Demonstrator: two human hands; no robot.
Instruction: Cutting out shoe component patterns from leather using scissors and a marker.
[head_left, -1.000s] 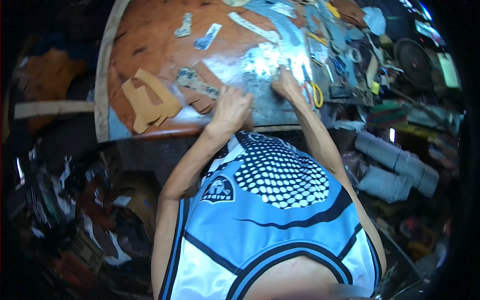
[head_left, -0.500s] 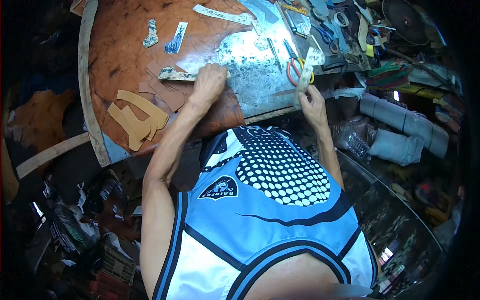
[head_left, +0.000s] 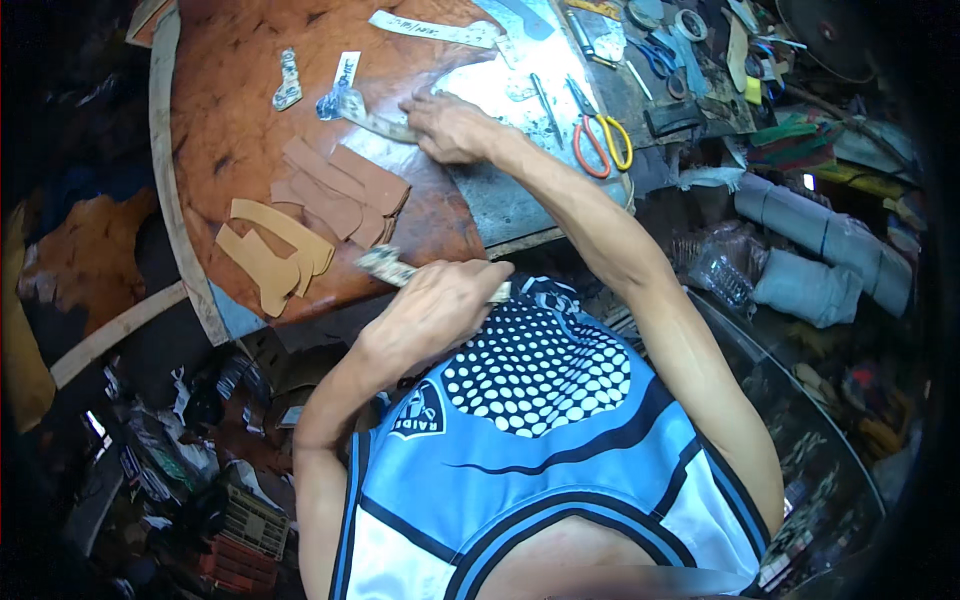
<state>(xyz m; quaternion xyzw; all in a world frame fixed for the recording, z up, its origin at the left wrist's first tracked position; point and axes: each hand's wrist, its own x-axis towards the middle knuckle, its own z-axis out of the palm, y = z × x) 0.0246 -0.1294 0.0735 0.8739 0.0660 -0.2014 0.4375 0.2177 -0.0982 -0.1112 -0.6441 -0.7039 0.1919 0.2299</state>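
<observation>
My left hand (head_left: 435,305) is closed around a pale, marked pattern strip (head_left: 385,264) by the table's near edge, close to my shirt. One end of the strip pokes out past the knuckles, the other at the wrist side of the fingers. Farther out, my right hand (head_left: 455,125) reaches across to the left, its fingers on the end of a curved pattern piece (head_left: 372,120). That piece overlaps or touches a white and blue boot-shaped pattern (head_left: 347,72). Brown leather cut pieces (head_left: 335,200) and tan ones (head_left: 285,235) lie in fanned piles to the left.
Scissors with red and yellow handles (head_left: 603,140) lie on the table's right side, near a thin pointed tool (head_left: 546,105). A small pattern (head_left: 288,82) and a long white one (head_left: 430,28) lie farther back. Tape rolls (head_left: 690,24) and tools crowd the far right.
My left hand has drawn its strip off the brown leather pieces toward my body. My right hand has swung from beside the scissors to the left, carrying its pattern piece over the table.
</observation>
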